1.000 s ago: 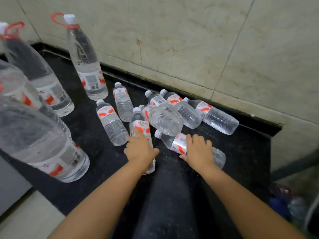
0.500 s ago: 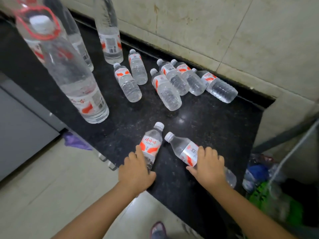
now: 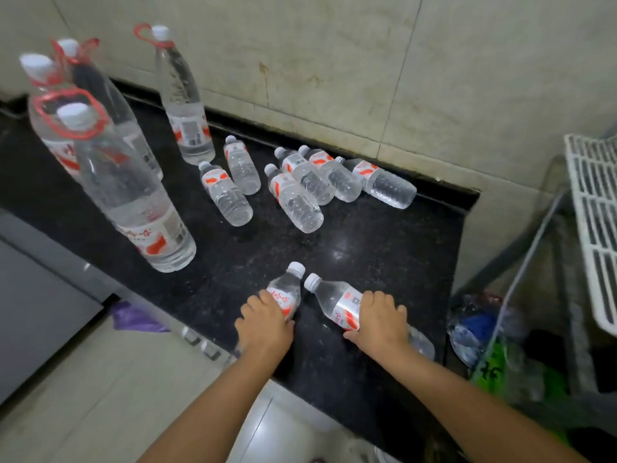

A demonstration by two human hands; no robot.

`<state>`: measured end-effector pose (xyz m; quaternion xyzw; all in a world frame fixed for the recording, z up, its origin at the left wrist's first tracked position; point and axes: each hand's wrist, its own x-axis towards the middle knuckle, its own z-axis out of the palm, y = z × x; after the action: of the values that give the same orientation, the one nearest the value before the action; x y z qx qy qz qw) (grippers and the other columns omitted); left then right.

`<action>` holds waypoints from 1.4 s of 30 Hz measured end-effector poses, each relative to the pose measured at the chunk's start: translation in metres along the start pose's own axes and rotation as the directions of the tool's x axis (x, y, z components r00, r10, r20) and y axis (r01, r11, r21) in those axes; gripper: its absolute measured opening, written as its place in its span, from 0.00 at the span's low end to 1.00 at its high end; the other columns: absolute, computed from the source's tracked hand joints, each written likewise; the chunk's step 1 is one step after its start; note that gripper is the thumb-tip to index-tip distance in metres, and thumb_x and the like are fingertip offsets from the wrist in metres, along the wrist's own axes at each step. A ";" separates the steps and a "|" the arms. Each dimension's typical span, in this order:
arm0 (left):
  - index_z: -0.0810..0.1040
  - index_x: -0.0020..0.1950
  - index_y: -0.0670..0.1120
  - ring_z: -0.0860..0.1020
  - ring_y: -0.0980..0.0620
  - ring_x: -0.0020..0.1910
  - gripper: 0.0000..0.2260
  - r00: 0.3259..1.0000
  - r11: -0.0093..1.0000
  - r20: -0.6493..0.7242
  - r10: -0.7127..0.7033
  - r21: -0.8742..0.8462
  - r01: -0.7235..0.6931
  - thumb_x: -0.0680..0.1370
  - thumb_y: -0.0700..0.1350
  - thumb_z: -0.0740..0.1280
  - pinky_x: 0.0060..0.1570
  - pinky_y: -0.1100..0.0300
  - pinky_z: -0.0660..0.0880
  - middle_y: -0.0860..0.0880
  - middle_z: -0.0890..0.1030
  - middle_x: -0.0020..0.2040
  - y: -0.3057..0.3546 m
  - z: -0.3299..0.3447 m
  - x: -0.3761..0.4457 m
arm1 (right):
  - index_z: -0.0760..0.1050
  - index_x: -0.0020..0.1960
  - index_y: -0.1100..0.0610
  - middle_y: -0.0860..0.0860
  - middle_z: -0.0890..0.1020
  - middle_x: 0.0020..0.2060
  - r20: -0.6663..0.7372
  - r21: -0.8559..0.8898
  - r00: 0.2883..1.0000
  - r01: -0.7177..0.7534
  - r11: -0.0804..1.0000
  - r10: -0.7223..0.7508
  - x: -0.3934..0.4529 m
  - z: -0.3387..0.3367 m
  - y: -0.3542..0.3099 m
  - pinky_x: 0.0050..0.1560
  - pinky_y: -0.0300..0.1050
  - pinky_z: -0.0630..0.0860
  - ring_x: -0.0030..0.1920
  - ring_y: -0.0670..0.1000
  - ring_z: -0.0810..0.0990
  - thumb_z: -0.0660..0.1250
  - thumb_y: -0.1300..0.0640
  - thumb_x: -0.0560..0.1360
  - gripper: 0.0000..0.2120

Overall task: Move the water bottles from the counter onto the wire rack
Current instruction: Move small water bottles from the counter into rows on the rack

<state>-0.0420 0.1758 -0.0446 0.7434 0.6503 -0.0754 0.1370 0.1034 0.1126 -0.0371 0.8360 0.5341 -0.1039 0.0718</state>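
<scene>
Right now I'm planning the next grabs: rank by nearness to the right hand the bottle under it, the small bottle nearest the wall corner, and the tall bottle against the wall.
1. Bottle under the right hand, touching.
2. Corner small bottle, right rear.
3. Tall wall bottle, left rear.

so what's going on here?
A person has a small water bottle under each hand at the front of the black counter: left hand on one bottle, right hand on the other. Both bottles lie on the counter. Six more small bottles lie near the wall. The white wire rack is to the right.
</scene>
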 end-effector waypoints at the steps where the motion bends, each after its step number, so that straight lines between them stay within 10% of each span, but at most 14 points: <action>1: 0.57 0.67 0.41 0.68 0.45 0.63 0.29 1.000 1.000 -0.002 0.011 -0.008 -0.011 0.75 0.56 0.64 0.59 0.53 0.70 0.43 0.66 0.64 0.001 -0.001 -0.002 | 0.59 0.66 0.58 0.54 0.68 0.63 0.002 0.018 1.000 -0.013 1.000 0.013 0.001 -0.003 0.001 0.62 0.47 0.66 0.64 0.53 0.68 0.67 0.41 0.70 0.33; 16: 0.60 0.68 0.37 0.69 0.41 0.60 0.30 0.853 0.958 -0.505 0.130 -0.158 -0.239 0.75 0.55 0.65 0.56 0.49 0.70 0.39 0.69 0.62 0.097 -0.156 -0.013 | 0.61 0.66 0.60 0.56 0.70 0.62 -0.485 0.358 0.856 0.007 0.934 0.180 -0.003 -0.170 0.048 0.60 0.51 0.66 0.63 0.57 0.68 0.70 0.42 0.68 0.35; 30: 0.61 0.69 0.33 0.68 0.37 0.58 0.33 0.578 0.655 -0.761 0.295 -0.279 -0.702 0.72 0.48 0.70 0.55 0.48 0.65 0.35 0.70 0.60 0.347 -0.178 -0.192 | 0.65 0.62 0.62 0.58 0.72 0.59 -0.710 0.592 0.542 0.113 0.798 0.450 -0.142 -0.238 0.335 0.60 0.49 0.66 0.61 0.57 0.69 0.75 0.45 0.63 0.36; 42: 0.44 0.74 0.38 0.53 0.41 0.73 0.36 0.703 0.492 -0.621 0.346 -0.518 -0.700 0.77 0.52 0.62 0.71 0.50 0.51 0.38 0.53 0.74 0.521 -0.116 -0.288 | 0.68 0.60 0.61 0.57 0.78 0.55 -0.577 0.817 0.511 0.361 0.450 0.637 -0.169 -0.187 0.512 0.49 0.42 0.71 0.54 0.56 0.78 0.76 0.60 0.64 0.29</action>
<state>0.4237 -0.1224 0.2047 0.7866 0.3699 0.4034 0.2859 0.5175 -0.2070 0.1913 0.7253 0.2727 0.0645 -0.6288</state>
